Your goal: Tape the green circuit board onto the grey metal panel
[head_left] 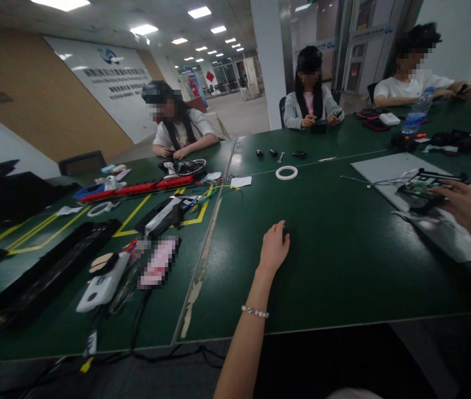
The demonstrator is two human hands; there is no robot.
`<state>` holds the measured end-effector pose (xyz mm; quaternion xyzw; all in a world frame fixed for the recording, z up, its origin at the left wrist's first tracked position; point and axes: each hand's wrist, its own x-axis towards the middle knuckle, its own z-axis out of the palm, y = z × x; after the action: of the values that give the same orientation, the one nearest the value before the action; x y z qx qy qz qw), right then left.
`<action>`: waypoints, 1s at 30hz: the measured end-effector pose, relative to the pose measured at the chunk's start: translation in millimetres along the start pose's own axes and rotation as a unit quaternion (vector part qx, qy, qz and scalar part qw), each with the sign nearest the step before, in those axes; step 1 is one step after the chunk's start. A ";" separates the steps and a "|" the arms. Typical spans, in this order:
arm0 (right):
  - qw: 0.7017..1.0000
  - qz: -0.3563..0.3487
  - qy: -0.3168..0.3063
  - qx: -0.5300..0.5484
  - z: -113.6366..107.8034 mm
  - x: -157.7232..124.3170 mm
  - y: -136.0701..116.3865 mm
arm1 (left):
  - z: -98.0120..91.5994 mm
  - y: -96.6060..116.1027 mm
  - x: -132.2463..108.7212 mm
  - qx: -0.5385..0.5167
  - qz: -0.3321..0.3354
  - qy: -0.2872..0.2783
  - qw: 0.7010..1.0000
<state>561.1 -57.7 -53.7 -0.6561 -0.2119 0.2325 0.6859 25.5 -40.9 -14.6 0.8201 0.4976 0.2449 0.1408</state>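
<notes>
My left hand (275,246) rests low over the green table, back up, with a beaded bracelet at the wrist. Its fingers are curled together, and a bit of something dark shows near the thumb, too small to name. Off to the right, my right hand (462,202) grips the edge of a black frame with a green circuit board (420,185) in it. That frame is over a pale grey board (464,244), with thin wires trailing from its left side. A white tape roll (286,173) lies beyond my left hand.
A small wrench (281,157) lies among small black parts. On the left are a phone (159,262), a white device (103,281), a long black tray (44,271) and cables. A water bottle (417,113) stands far right. Three people sit across the table.
</notes>
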 end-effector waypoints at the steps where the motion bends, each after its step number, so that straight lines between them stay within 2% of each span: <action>1: 0.999 -0.017 0.028 0.012 3.3 0.0 -1.4 | -0.3 0.2 0.2 0.000 -0.001 -0.001 1.000; 3: 0.996 -0.047 0.064 0.039 9.4 0.7 -5.3 | -1.0 0.6 0.3 0.000 -0.005 -0.003 1.000; 5: 0.989 -0.093 0.060 0.093 14.2 1.6 -11.4 | -1.6 0.9 0.0 -0.002 -0.006 -0.006 1.000; 9: 0.964 -0.157 -0.018 0.215 22.3 -1.2 -33.4 | -1.4 0.3 -0.7 -0.001 0.000 -0.004 1.000; 12: 0.952 -0.158 -0.071 0.251 32.6 -12.1 -54.4 | -0.4 -0.4 -0.4 0.001 0.002 -0.002 1.000; 16: 0.965 -0.087 -0.134 0.206 55.5 -40.8 -74.2 | -0.8 0.9 -0.2 -0.016 -0.011 0.003 1.000; 19: 0.965 -0.022 -0.219 0.140 76.9 -73.5 -78.9 | -3.2 3.5 -0.2 -0.041 -0.019 0.017 0.999; 22: 0.938 0.035 -0.338 0.062 99.9 -113.7 -77.3 | -6.0 5.6 0.9 -0.047 -0.034 0.064 0.996; 25: 0.902 0.063 -0.428 -0.002 124.0 -153.0 -70.0 | -8.4 6.3 2.7 -0.044 -0.049 0.122 0.990; 28: 0.870 0.051 -0.489 -0.037 148.2 -181.4 -56.5 | -9.2 6.6 3.9 -0.046 -0.042 0.149 0.987; 30: 0.856 0.036 -0.512 -0.059 163.3 -192.5 -45.1 | -8.5 6.9 3.8 -0.041 -0.023 0.144 0.988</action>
<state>311.3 -43.2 2.1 -0.4912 -0.5224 0.5473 0.4315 27.6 -40.9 -3.2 0.7582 0.5208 0.3776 0.1061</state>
